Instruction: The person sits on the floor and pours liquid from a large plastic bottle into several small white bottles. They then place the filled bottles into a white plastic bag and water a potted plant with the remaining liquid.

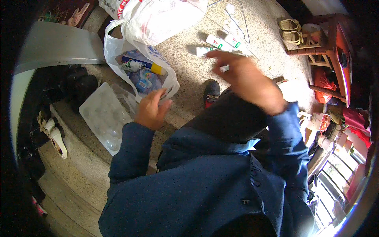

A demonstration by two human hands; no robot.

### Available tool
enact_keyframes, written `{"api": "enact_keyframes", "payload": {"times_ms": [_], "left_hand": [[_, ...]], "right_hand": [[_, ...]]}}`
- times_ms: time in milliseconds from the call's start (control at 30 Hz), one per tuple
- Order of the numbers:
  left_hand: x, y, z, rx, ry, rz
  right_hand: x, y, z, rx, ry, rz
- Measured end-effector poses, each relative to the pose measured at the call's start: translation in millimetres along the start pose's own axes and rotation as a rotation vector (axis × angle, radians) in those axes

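My left hand (152, 109) is at the near rim of an open white plastic bag (111, 50); whether its fingers grip the rim cannot be told. Inside the bag lie a blue container with a yellow end (157, 68), a small white bottle (131, 65) and a crumpled bluish plastic package (146, 81). My right hand (245, 77), blurred, is over my knee near several white bottles with green and red print (217, 42) that lie on the speckled floor. Its fingers are bent and apart, and no held thing shows between them.
A second, fuller white bag (171, 20) stands beyond the first. A translucent plastic container (103, 118) rests on the step at left, near white shoes (57, 137). Wire hangers (244, 23) lie past the bottles. Sandals (290, 31) and a wooden stool (316, 50) are at the right.
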State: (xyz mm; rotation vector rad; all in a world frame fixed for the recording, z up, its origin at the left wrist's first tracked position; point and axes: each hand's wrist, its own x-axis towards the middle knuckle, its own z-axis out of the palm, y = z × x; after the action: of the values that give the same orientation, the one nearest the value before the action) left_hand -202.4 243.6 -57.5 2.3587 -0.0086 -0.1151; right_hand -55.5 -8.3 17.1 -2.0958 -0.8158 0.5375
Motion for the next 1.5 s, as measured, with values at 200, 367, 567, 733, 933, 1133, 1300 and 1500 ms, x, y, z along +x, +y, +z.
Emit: {"api": "enact_keyframes", "payload": {"times_ms": [200,367,567,733,933,1133,1300,1500], "left_hand": [[17.8,-71.3,-11.5,0.122,-0.155,0.004],[62.2,-181.7,28.1,-0.072,-0.302,-0.390],[68.3,-289.8,42.1,0.214,-0.078,-0.616],[66.5,-311.1,50.0,0.617,-0.148,-0.838],[77.8,-317.6,64.1,0.610,-0.196,-0.973],[76.9,-320.8,73.0,0.606,-0.177,-1.037],[72.5,-328.6,75.3,0.575,-0.120,-1.080],[74.8,-339.7,47.1,0.288,0.081,-1.107]], "right_hand": [[40.0,-30.8,120.5,-0.400,-0.380,-0.131],[37.0,-18.9,133.4,-0.412,-0.570,-0.091],[34.3,-14.5,143.1,-0.341,-0.481,-0.125],[41.5,-14.6,143.3,-0.297,-0.421,-0.116],[38.0,-16.0,139.3,-0.318,-0.451,-0.148],[39.8,-16.6,137.0,-0.310,-0.428,-0.127],[38.1,-18.1,134.3,-0.320,-0.407,-0.147],[34.0,-15.8,128.0,-0.284,-0.375,-0.187]]}}
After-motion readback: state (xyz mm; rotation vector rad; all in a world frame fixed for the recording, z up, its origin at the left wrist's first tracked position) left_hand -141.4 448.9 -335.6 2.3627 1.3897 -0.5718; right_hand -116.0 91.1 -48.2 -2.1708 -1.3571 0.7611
